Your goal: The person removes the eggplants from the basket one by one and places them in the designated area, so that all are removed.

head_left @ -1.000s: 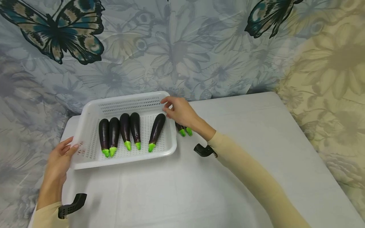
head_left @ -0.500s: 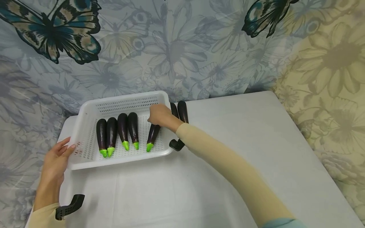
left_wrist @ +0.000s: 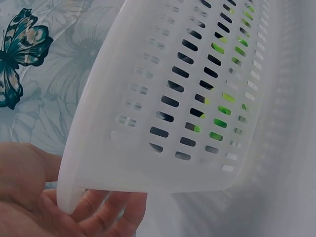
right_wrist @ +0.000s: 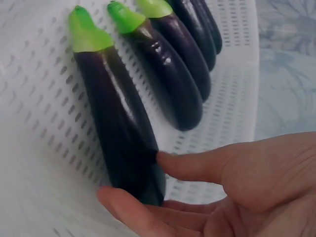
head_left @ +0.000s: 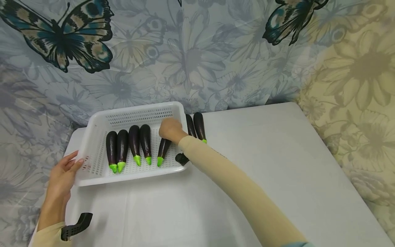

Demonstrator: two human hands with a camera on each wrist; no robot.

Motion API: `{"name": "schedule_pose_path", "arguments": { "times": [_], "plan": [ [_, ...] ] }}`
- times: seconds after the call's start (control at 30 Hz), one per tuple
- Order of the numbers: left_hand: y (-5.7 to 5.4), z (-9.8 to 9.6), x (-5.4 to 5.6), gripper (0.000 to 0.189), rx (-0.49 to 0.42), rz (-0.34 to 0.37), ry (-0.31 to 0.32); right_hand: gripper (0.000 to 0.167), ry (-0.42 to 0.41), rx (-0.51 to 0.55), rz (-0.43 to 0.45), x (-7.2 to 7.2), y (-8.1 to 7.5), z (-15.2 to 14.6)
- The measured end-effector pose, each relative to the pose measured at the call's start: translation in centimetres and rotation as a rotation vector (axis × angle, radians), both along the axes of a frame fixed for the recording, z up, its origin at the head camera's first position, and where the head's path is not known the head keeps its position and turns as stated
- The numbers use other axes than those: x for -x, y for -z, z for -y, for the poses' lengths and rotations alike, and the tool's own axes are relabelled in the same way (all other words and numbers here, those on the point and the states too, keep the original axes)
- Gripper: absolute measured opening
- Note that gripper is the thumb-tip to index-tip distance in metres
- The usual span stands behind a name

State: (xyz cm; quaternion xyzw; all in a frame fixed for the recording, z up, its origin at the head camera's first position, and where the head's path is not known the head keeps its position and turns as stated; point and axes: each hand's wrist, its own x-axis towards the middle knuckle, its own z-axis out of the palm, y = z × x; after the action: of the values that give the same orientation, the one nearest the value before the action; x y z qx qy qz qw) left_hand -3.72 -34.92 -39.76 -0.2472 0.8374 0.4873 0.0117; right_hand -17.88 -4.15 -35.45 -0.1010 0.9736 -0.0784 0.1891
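Note:
A white perforated plastic basket [head_left: 135, 107] sits on the table with several dark purple, green-tipped eggplants [head_left: 122, 145] lying in it. My left hand [head_left: 61, 175] grips its left end; in the left wrist view the fingers [left_wrist: 131, 212] curl under the rim. Inside the basket, at the right, my right hand [head_left: 170, 128] holds the rounded end of a separate eggplant [head_left: 163, 149]. The right wrist view shows the thumb [right_wrist: 192, 165] on one side of this eggplant and the fingers on the other. Its far end is partly hidden by the hand in the head view.
Two more eggplants [head_left: 199, 126] lie on the table just outside the basket's right wall, partly covered by my right sleeve. A white cloth covers the table [head_left: 265, 144]. Behind it hangs a floral, butterfly-printed backdrop [head_left: 197, 61].
My right hand has moved from the basket's right rim down and left onto the lone eggplant and taken hold of it. The left hand keeps its grip on the basket.

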Motion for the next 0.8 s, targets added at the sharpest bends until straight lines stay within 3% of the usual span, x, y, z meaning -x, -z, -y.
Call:
{"name": "schedule_pose_path", "arguments": {
  "times": [0.13, 0.27, 0.43, 0.57, 0.8],
  "plan": [
    [0.7, 0.4, 0.1, 0.059, -0.032, -0.054, -0.026, 0.024, 0.029, 0.03, 0.024, 0.3, 0.4, 0.1],
    [0.4, 0.2, 0.1, 0.06, -0.008, -0.034, -0.018, 0.024, 0.052, 0.051, 0.049, 0.4, 0.6, 0.3],
    [-0.2, -0.5, 0.0, 0.061, -0.009, -0.01, -0.021, 0.039, 0.095, 0.054, 0.098, 0.8, 1.4, 0.7],
    [-0.4, -0.5, 0.0, 0.061, -0.014, -0.015, -0.022, 0.041, 0.128, 0.123, 0.139, 1.1, 2.1, 0.8],
    [-0.2, -0.4, 0.0, 0.061, -0.008, -0.042, -0.015, 0.036, 0.054, 0.27, 0.115, 1.1, 2.7, 0.4]
  ]
}}
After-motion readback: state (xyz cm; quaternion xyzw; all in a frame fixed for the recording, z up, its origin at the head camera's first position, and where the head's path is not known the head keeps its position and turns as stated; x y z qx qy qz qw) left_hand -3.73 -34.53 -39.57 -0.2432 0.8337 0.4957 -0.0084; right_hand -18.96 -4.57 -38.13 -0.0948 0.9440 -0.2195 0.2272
